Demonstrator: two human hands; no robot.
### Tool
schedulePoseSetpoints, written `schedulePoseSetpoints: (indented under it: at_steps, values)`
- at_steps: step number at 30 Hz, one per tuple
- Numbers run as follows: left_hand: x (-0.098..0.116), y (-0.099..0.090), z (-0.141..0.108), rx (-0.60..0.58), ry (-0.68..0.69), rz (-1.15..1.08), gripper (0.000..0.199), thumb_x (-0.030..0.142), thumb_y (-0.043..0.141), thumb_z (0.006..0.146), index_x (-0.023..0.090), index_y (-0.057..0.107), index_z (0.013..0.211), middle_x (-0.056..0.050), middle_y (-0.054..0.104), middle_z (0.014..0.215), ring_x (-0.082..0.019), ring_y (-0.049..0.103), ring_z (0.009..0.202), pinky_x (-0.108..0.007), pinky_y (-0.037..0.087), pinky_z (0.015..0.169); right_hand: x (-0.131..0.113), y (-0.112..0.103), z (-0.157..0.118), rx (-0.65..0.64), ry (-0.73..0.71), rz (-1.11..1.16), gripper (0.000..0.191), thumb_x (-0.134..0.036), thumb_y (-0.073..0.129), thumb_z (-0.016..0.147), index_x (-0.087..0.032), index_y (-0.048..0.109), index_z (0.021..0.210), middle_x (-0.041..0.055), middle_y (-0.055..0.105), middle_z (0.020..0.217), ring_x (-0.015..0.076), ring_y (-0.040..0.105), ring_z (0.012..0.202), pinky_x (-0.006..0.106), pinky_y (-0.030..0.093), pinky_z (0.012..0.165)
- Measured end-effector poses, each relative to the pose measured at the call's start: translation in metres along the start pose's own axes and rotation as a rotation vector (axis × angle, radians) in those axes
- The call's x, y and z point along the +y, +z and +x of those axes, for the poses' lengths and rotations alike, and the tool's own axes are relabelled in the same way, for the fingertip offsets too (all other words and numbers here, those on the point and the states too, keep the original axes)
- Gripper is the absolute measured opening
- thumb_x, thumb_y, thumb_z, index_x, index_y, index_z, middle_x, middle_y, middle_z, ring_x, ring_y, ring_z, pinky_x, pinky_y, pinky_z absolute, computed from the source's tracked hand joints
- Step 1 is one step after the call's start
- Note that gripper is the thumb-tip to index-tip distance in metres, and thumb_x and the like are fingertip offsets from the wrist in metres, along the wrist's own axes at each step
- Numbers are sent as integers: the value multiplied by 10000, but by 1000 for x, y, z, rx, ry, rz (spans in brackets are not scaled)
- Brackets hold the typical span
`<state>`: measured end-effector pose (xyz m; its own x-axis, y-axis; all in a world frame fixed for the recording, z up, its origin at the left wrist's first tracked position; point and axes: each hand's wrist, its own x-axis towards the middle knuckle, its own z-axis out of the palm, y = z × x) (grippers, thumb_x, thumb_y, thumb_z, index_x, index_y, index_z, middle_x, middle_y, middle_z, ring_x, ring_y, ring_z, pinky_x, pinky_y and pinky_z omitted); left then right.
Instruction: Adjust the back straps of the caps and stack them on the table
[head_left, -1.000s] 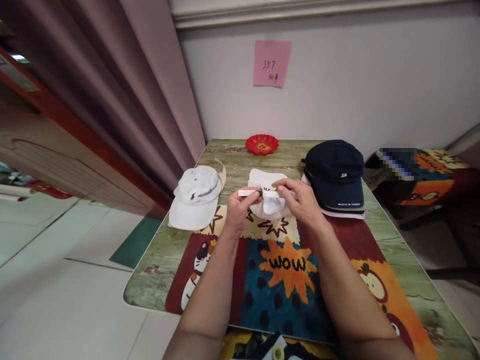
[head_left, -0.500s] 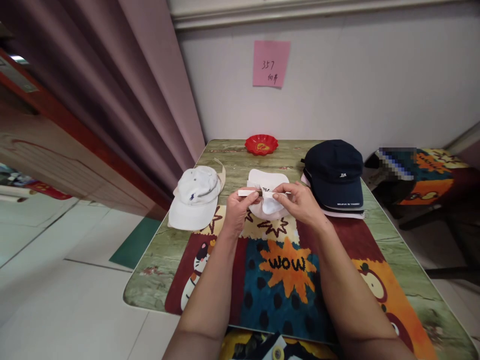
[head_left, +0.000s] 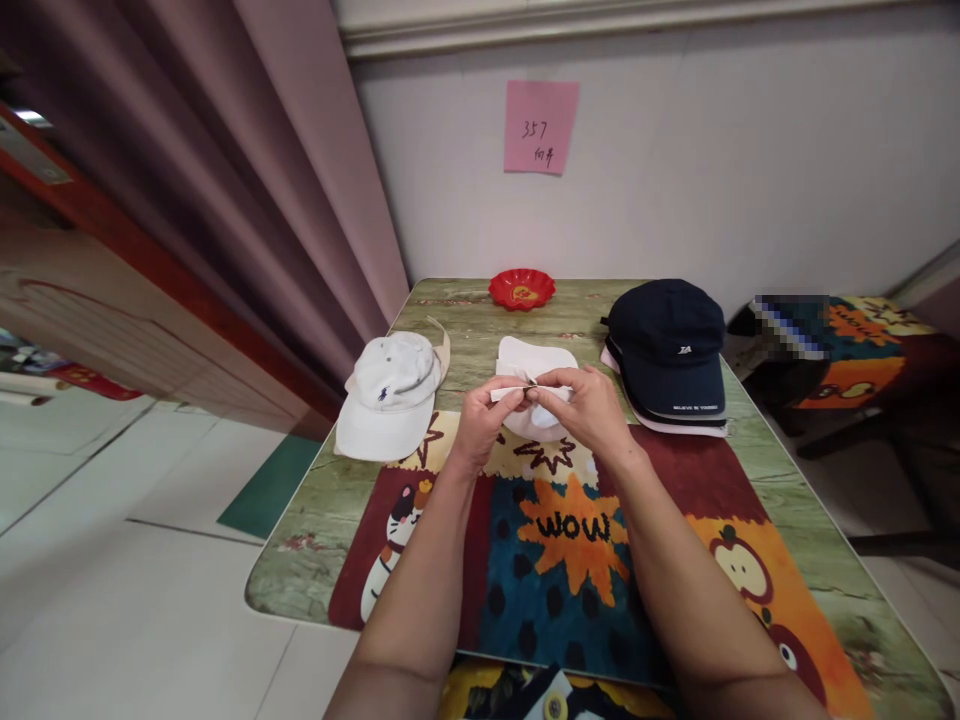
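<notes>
A white cap [head_left: 536, 355] lies in the middle of the table, its back strap raised towards me. My left hand [head_left: 480, 415] pinches one end of the strap [head_left: 506, 394], a white end of which sticks out past the fingers. From the other side my right hand [head_left: 589, 405] grips the strap too, thumb and forefinger meeting the left fingertips near a small dark buckle that is mostly hidden. A second white cap [head_left: 386, 390] with a small navy logo rests to the left. Stacked caps, a navy cap [head_left: 667, 340] on top, stand at the right.
A red scalloped dish [head_left: 522, 290] sits at the back of the wood-patterned table [head_left: 292, 560]. A colourful mat [head_left: 555, 610] covers its front middle. Behind is a wall with a pink note [head_left: 540, 127]. A purple curtain [head_left: 300, 150] hangs at left.
My hands have come closer together, the right moving left along the strap. Less of the strap's white end shows beyond my left fingers. The other caps have not moved.
</notes>
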<state>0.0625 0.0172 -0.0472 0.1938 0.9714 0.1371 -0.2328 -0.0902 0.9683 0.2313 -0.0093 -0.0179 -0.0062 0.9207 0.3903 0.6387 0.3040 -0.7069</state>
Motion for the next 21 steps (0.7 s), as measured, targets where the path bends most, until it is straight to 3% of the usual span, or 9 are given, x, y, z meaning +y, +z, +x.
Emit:
schedulePoseSetpoints:
  at_steps: [7,14,21]
  values:
    - [-2,1,0,20,21,37,273,408,797,776,154,762,871,-36,720,781,-143,652,715,-259,527,747,0,7,-1,39,-15,-70,142,-378,678,898,-281,778,871,46,807,980,273,733,971,555,309,1141]
    - [-8,-3,2,56,-13,-19,282,384,831,748,155,771,901,-26,736,780,-128,645,704,-231,500,702,0,4,0,42,-4,25,163,-424,723,861,-272,780,878,29,809,933,259,741,915,521,362,1103]
    - [-8,-3,2,65,-25,-64,271,375,841,740,153,774,879,-32,748,788,-127,653,704,-232,507,707,2,8,0,65,8,-10,176,-430,715,863,-270,774,907,45,809,978,278,739,963,546,334,1125]
